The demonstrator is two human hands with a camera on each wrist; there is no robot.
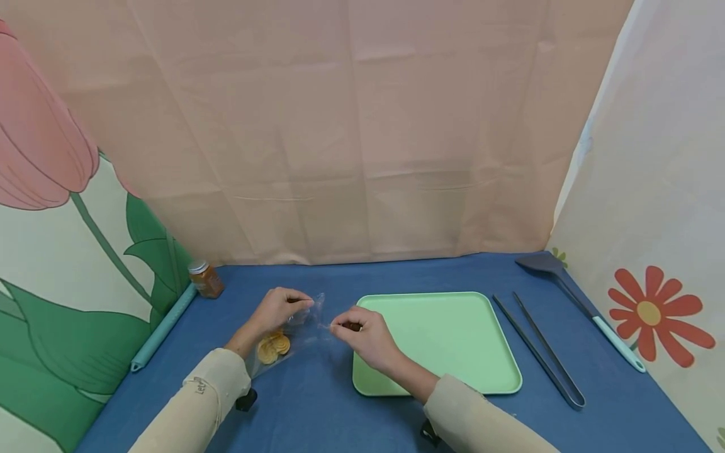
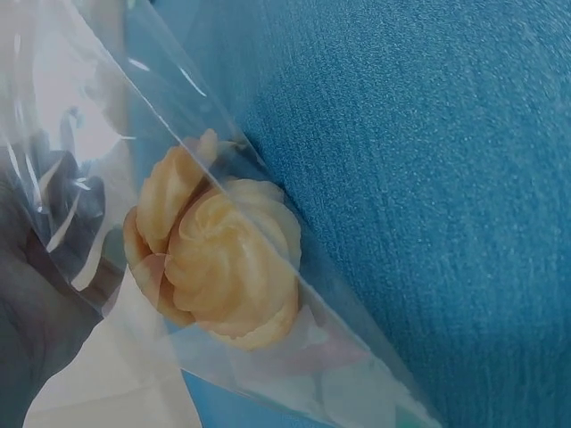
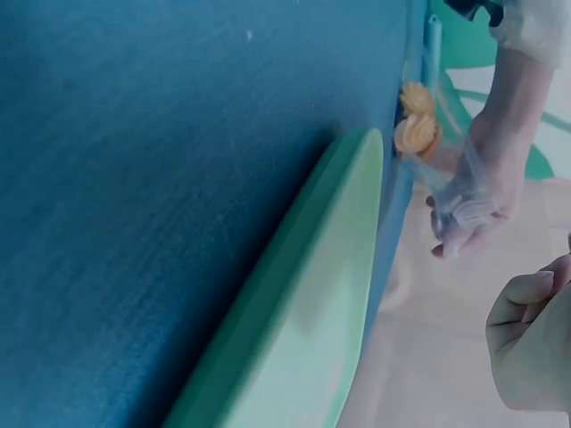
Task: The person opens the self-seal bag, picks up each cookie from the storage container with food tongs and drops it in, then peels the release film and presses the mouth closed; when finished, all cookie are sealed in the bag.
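A clear plastic bag (image 2: 348,339) holds several swirled golden cookies (image 1: 274,346), which show close up in the left wrist view. My left hand (image 1: 281,309) grips the upper part of the bag, with the cookies hanging below its fingers. Just to the right, my right hand (image 1: 368,336) has thumb and index finger pinched together. A faint sliver of clear plastic runs to these fingertips in the head view; the pinch itself is hard to make out. Beneath the right hand lies the left edge of a light green tray (image 1: 442,343).
Black-grey tongs (image 1: 540,352) lie right of the tray, with a dark spatula (image 1: 583,302) beyond them. At the back left stands a small jar (image 1: 207,280) with a silver lid, near a teal rolled tube (image 1: 164,328). Blue cloth (image 1: 317,415) covers the table.
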